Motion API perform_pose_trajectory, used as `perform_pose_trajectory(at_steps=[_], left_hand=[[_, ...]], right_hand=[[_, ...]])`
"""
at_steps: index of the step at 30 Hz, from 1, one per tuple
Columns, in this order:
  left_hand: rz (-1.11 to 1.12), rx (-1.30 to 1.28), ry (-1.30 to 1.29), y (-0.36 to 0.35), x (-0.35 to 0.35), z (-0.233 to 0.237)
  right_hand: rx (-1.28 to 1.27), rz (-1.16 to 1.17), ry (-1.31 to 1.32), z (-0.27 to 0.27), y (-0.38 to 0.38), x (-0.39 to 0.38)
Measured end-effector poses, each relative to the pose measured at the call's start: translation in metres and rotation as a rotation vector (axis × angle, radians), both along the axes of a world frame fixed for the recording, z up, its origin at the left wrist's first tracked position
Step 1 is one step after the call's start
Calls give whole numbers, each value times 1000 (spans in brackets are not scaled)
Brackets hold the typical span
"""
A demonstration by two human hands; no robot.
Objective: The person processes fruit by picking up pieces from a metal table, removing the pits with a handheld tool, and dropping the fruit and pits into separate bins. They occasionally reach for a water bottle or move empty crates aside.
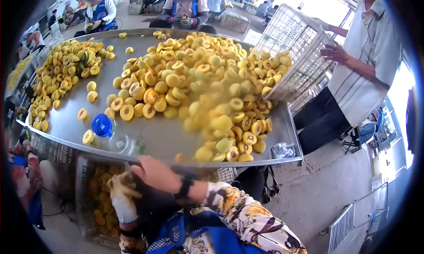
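Observation:
My left hand (124, 195), in a pale stained work glove, is held over a crate (82, 196) of yellow peach halves (102, 199); its fingers look loosely spread and hold nothing I can see. Just above it, at the table's near edge, is my bare right hand (158, 176) with a dark watch on the wrist. Its fingers are extended close to the glove, and nothing shows in them. On the metal table (170, 141) lies a large heap of cut peaches (172, 80), many with brown stones or hollows showing. Several are blurred in the middle.
At the right a person tips a white slatted crate (287, 39) over the table. A blue cup (102, 125) and a clear plastic bag (284, 150) lie near the front edge. A second peach pile (62, 73) is at the left. Other people sit across the table.

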State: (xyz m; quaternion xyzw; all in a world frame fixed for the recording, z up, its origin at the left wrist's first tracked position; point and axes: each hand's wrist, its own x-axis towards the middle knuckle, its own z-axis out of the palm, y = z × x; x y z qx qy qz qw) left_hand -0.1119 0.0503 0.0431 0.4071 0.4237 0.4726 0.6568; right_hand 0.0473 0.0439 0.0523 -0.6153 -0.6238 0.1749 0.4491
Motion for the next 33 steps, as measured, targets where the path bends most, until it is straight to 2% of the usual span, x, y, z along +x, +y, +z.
perform_pose_trajectory(at_steps=[3,4,5,6,7,9,10,11,12,13,14,16,17,18,19,20,22,23,26,27,30,31,32,33], left_hand=[[-74,57,83,-6,39,1],[-121,176,132,-11,52,-1],[-191,207,96,-10,62,-17],[-235,9,-228,-28,74,-20],[-373,274,87,-28,84,-30],[-450,813,608,-40,105,-23],[-451,722,582,-47,121,-27],[-504,583,296,-57,136,-39],[-613,569,203,-59,144,-42],[-723,543,112,-60,152,-44],[-903,642,214,-52,160,-40],[-1061,352,368,-55,179,20],[-1138,631,492,-42,195,18],[-1135,738,620,-33,212,24],[-1128,845,749,-25,229,31],[-1052,775,879,-23,245,47],[-756,1034,862,-14,276,39],[-821,820,969,-12,293,46],[-774,797,1126,-10,330,24],[-675,839,1141,-12,333,21],[-735,776,1005,-4,334,21],[-645,772,990,6,335,8],[-504,755,772,13,327,-6],[-561,546,429,16,316,-3]], right_hand=[[-194,85,76,-16,-34,8],[-131,70,64,-34,-43,9],[-181,22,102,-23,-56,12],[-233,-26,142,-8,-74,16],[-283,-78,189,-3,-86,21],[-287,-265,220,7,-109,32],[-304,-329,203,3,-118,41],[-343,-364,230,-8,-128,51],[-381,-397,256,-20,-139,61],[-297,-472,240,-22,-150,70],[-209,-507,294,-15,-160,79],[-27,-571,330,-85,-184,107],[-70,-605,563,-70,-194,113],[-112,-633,795,-50,-204,116],[-102,-705,748,-43,-212,120],[-35,-656,866,-31,-219,123],[7,-668,816,-43,-232,131],[-24,-694,777,-50,-237,135],[-41,-713,744,-54,-249,138],[-32,-707,764,-50,-251,135],[-61,-699,806,-51,-258,131],[-70,-693,819,-48,-260,129],[-75,-687,832,-48,-260,130],[-60,-681,811,-53,-259,130]])
